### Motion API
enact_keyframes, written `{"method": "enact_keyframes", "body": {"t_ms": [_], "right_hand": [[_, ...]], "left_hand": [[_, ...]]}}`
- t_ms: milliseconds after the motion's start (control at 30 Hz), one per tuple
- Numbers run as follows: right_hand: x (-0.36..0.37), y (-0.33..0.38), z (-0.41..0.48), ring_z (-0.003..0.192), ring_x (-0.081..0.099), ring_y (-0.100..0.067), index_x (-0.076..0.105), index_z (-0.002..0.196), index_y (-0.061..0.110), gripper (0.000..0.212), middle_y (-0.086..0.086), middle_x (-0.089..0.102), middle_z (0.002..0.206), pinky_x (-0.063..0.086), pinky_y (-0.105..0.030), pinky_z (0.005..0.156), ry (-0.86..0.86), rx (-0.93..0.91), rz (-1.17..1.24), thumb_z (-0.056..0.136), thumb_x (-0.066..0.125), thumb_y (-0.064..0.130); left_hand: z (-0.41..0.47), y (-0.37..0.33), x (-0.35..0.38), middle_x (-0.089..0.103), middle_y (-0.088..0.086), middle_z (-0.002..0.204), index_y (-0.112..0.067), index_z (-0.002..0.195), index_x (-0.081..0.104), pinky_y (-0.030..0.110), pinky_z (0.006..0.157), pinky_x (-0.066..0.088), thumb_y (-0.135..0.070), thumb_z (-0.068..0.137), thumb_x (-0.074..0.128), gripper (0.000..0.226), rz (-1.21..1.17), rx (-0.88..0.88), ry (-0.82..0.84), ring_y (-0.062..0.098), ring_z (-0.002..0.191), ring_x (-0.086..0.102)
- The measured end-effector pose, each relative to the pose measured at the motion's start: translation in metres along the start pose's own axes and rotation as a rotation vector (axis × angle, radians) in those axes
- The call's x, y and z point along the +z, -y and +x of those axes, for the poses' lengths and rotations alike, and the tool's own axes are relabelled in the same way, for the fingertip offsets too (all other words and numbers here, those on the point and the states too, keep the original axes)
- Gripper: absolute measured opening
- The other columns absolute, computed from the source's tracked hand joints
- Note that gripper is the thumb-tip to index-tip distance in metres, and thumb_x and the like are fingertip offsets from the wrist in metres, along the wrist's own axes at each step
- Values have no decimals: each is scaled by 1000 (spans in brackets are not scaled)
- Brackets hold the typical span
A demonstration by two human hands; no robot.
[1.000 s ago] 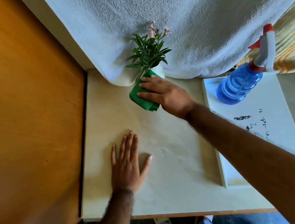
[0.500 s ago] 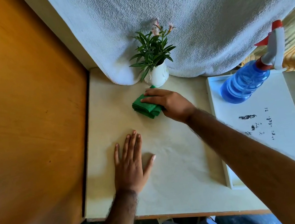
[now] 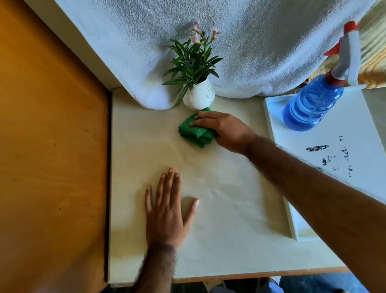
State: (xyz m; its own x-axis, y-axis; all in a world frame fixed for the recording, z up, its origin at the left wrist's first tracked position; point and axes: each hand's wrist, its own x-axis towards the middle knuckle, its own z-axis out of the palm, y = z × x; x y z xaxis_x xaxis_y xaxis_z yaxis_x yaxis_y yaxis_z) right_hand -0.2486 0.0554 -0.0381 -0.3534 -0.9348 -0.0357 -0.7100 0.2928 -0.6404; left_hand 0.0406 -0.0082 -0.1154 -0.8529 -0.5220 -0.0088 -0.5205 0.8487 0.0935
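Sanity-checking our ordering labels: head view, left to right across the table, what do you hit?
Wooden panel → left hand → green cloth → spray bottle. Flower pot and right hand overlap the cloth, so skipped.

the right hand [image 3: 225, 129] hides part of the green cloth [image 3: 192, 135].

- A white pot [image 3: 199, 96] holds a leafy green plant [image 3: 192, 65] with pale pink flowers and stands against a hanging white textured cloth [image 3: 240, 10].
- A blue spray bottle [image 3: 313, 105] with a red-and-white trigger head stands on the far end of a white tray [image 3: 359, 169].
- Dark smudges [image 3: 317, 148] mark the tray.
- An orange wooden panel [image 3: 28, 148] fills the left side.
- Yellow striped fabric [image 3: 384, 42] shows at far right.
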Motion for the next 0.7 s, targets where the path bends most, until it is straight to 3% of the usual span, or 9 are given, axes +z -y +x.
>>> {"method": "enact_keyframes", "body": {"t_ms": [233, 400, 500, 700], "right_hand": [[-27, 14, -13, 120, 62, -32, 62, 136, 14, 56, -10, 65, 135, 48, -34, 93, 96, -10, -157, 85, 58, -8], [-52, 12, -72, 120, 61, -38, 61, 134, 3, 59, -18, 63, 135, 52, -44, 99, -93, -45, -234, 79, 58, -18], [-58, 9, -113, 122, 59, -39, 59, 135, 0, 53, -20, 60, 137, 53, -45, 99, -201, -19, -290, 84, 52, -12], [-59, -25, -205, 122, 61, -42, 63, 131, -4, 46, -25, 62, 134, 53, -50, 103, -389, 177, -376, 85, 57, -10]], "left_hand": [[0, -2, -3, 16, 2, 177, -20, 168, 14, 56, 131, 22, -71, 100, 32, 87, -9, -4, 19, 21, 164, 16], [1, -3, -9, 21, 2, 176, -19, 167, 20, 57, 129, 26, -69, 100, 34, 85, -37, -7, 23, 21, 162, 21], [1, -4, -13, 22, 3, 176, -18, 167, 22, 59, 128, 27, -68, 99, 35, 85, -44, -6, 48, 21, 162, 22], [1, -5, -15, 23, 5, 175, -17, 166, 24, 58, 128, 26, -66, 99, 36, 84, -54, -10, 35, 22, 162, 24]]}}
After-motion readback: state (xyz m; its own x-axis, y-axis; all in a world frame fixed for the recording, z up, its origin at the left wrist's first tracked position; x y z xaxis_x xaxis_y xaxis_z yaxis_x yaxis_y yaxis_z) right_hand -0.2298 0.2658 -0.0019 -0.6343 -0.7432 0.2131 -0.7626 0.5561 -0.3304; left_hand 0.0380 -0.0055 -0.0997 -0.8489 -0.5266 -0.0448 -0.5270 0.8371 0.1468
